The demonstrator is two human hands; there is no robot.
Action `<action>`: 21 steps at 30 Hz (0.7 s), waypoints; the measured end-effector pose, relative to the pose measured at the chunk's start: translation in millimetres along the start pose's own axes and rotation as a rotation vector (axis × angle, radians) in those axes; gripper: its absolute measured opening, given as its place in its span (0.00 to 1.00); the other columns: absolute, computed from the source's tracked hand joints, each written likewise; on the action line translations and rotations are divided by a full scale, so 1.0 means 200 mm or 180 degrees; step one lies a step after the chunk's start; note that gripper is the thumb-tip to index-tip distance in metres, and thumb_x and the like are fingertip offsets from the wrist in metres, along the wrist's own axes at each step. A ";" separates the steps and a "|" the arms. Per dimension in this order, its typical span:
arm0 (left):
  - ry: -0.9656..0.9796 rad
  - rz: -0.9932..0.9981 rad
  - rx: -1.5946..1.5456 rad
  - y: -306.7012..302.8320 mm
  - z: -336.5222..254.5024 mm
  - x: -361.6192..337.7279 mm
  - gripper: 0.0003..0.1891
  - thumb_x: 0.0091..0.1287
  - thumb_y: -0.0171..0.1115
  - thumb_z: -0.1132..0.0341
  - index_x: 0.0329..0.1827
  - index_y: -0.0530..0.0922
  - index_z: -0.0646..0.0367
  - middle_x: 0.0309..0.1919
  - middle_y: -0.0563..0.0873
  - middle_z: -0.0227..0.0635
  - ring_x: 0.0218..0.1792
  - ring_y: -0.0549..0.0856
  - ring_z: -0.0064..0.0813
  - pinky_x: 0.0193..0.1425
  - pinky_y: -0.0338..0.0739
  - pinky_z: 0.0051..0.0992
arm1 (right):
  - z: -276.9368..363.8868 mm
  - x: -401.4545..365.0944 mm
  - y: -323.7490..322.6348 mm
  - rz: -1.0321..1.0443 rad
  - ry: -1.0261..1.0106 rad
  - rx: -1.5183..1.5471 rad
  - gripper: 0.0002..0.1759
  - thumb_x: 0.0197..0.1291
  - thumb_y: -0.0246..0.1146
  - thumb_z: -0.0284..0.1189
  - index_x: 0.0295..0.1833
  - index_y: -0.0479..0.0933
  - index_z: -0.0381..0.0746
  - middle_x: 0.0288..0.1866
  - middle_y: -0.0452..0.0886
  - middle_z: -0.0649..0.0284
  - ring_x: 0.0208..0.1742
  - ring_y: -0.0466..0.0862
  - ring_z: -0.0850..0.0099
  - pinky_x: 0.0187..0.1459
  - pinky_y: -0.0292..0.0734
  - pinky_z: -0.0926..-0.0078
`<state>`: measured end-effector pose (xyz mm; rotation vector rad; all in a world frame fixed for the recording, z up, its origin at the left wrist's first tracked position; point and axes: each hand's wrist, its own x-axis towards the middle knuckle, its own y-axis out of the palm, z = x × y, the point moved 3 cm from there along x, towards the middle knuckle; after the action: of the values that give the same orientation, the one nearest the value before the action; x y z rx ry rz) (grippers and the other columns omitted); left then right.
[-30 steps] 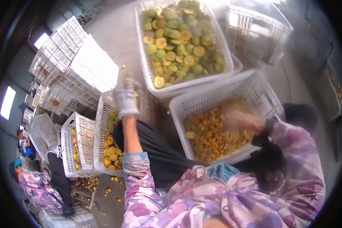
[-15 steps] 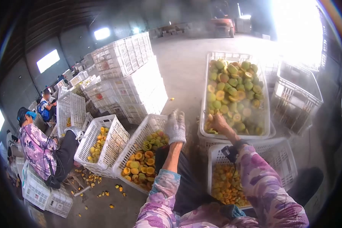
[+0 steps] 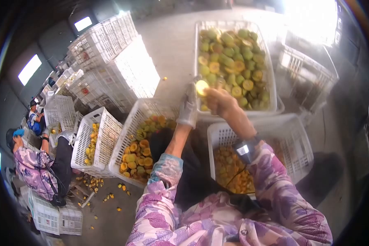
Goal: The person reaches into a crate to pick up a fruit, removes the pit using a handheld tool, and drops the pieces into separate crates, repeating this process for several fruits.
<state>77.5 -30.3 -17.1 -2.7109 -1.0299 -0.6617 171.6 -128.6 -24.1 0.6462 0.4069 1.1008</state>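
My right hand (image 3: pixel 224 103) is closed on a pale yellow cut peach half (image 3: pixel 201 87), holding it beside my left hand. My left hand (image 3: pixel 187 110), in a grey-white glove, is up close to the fruit; its fingers are blurred and partly edge-on. Just beyond lies a white crate (image 3: pixel 267 55) heaped with green and yellow peach halves (image 3: pixel 233 61). Below my right forearm, another white crate (image 3: pixel 296 152) contains small orange-yellow pieces (image 3: pixel 229 166). To the left of my knee, a tilted white crate (image 3: pixel 129 125) contains hollowed fruit halves (image 3: pixel 137 158).
Stacked white crates (image 3: pixel 106 61) rise at the back left. A seated person (image 3: pixel 33 168) in a floral top is at far left, near a crate of fruit (image 3: pixel 104 135). Fruit pieces (image 3: pixel 92 182) are scattered on the floor. Another crate (image 3: pixel 307 74) stands at right.
My right hand has come out of the heaped crate with a peach half and moved left beside the glove. My left hand has turned edge-on. The view has tilted downward.
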 end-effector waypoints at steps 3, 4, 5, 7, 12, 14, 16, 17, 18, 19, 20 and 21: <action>-0.1151 -0.0350 -0.1837 0.03 0.04 0.00 0.24 0.76 0.45 0.47 0.57 0.75 0.59 0.47 0.82 0.38 0.48 0.81 0.30 0.53 0.77 0.29 | -0.03 -0.12 0.16 -0.0123 -0.0292 -0.0524 0.10 0.63 0.63 0.32 0.31 0.72 0.42 0.20 0.69 0.77 0.17 0.66 0.84 0.15 0.57 0.82; -0.1157 -0.0517 -0.1709 0.02 0.03 -0.03 0.25 0.74 0.46 0.45 0.51 0.76 0.60 0.40 0.81 0.36 0.39 0.82 0.28 0.44 0.80 0.28 | -0.06 -0.13 0.15 -0.0140 -0.0268 -0.0503 0.10 0.63 0.63 0.32 0.31 0.72 0.42 0.20 0.69 0.77 0.17 0.66 0.84 0.15 0.57 0.82; -0.1172 -0.0523 -0.1690 0.03 0.00 -0.04 0.25 0.74 0.46 0.45 0.51 0.76 0.60 0.40 0.81 0.36 0.39 0.82 0.28 0.44 0.80 0.28 | -0.05 -0.13 0.13 -0.0402 -0.0761 -0.1515 0.08 0.62 0.62 0.30 0.33 0.71 0.39 0.21 0.72 0.71 0.18 0.70 0.79 0.17 0.61 0.78; -0.0593 -0.0844 -0.1902 0.04 -0.09 -0.04 0.24 0.74 0.47 0.44 0.48 0.76 0.59 0.39 0.82 0.36 0.39 0.82 0.30 0.42 0.81 0.28 | -0.08 -0.12 0.12 -0.0668 -0.1244 -0.2519 0.07 0.61 0.62 0.28 0.35 0.71 0.37 0.22 0.76 0.65 0.18 0.73 0.73 0.18 0.65 0.74; -0.0647 -0.0966 -0.1837 0.06 -0.21 -0.08 0.25 0.73 0.47 0.43 0.46 0.77 0.58 0.36 0.82 0.35 0.37 0.82 0.27 0.41 0.80 0.27 | -0.13 -0.18 0.17 -0.1452 -0.1961 -0.4316 0.17 0.48 0.59 0.15 0.45 0.64 0.33 0.33 0.78 0.44 0.38 0.78 0.41 0.36 0.72 0.50; -0.0669 -0.0986 -0.1705 0.07 -0.20 -0.09 0.25 0.73 0.48 0.42 0.47 0.77 0.58 0.36 0.82 0.34 0.37 0.82 0.26 0.40 0.79 0.26 | -0.17 -0.18 0.18 -0.1301 -0.2025 -0.4711 0.22 0.49 0.57 0.15 0.50 0.61 0.33 0.40 0.76 0.43 0.42 0.77 0.42 0.38 0.70 0.47; -0.0675 -0.1020 -0.1581 0.06 -0.20 -0.09 0.25 0.73 0.48 0.42 0.47 0.77 0.59 0.36 0.82 0.34 0.36 0.82 0.26 0.39 0.79 0.26 | -0.22 -0.15 0.16 -0.1374 -0.2046 -0.4727 0.22 0.49 0.58 0.16 0.50 0.61 0.33 0.39 0.76 0.45 0.42 0.77 0.42 0.38 0.69 0.47; -0.0723 -0.1000 -0.1564 0.06 -0.19 -0.08 0.25 0.73 0.49 0.43 0.48 0.77 0.59 0.36 0.82 0.34 0.36 0.82 0.26 0.39 0.79 0.25 | -0.22 -0.14 0.17 -0.1442 -0.2071 -0.4747 0.22 0.49 0.58 0.17 0.51 0.62 0.33 0.38 0.76 0.46 0.43 0.78 0.43 0.38 0.69 0.47; -0.0771 -0.0979 -0.1545 0.05 -0.18 -0.08 0.25 0.72 0.50 0.43 0.48 0.77 0.59 0.36 0.83 0.34 0.36 0.82 0.26 0.39 0.78 0.25 | -0.22 -0.14 0.17 -0.1440 -0.2071 -0.4748 0.22 0.49 0.58 0.17 0.51 0.62 0.33 0.38 0.76 0.46 0.43 0.78 0.43 0.38 0.69 0.47; -0.0770 -0.0979 -0.1546 0.05 -0.16 -0.08 0.25 0.72 0.50 0.43 0.48 0.77 0.59 0.36 0.83 0.34 0.36 0.82 0.26 0.39 0.78 0.25 | -0.22 -0.13 0.17 -0.1469 -0.1785 -0.4766 0.22 0.49 0.58 0.18 0.51 0.62 0.33 0.39 0.76 0.46 0.43 0.78 0.43 0.38 0.69 0.48; -0.0843 -0.0986 -0.1609 0.05 -0.15 -0.09 0.24 0.72 0.50 0.43 0.48 0.77 0.58 0.36 0.82 0.33 0.36 0.82 0.25 0.39 0.78 0.25 | -0.22 -0.12 0.17 -0.1501 -0.1499 -0.4777 0.22 0.50 0.58 0.18 0.51 0.61 0.33 0.40 0.77 0.46 0.42 0.78 0.44 0.39 0.68 0.48; -0.0918 -0.0987 -0.1675 0.05 -0.15 -0.09 0.24 0.72 0.51 0.44 0.49 0.77 0.58 0.37 0.82 0.33 0.37 0.81 0.25 0.40 0.78 0.25 | -0.23 -0.12 0.17 -0.1509 -0.1497 -0.4781 0.22 0.50 0.58 0.18 0.51 0.61 0.33 0.40 0.77 0.46 0.42 0.78 0.44 0.39 0.68 0.48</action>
<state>62.4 -57.6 1.1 -3.1979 -1.5603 -0.6805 111.0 -127.7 -36.2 -0.5284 -0.6541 0.5107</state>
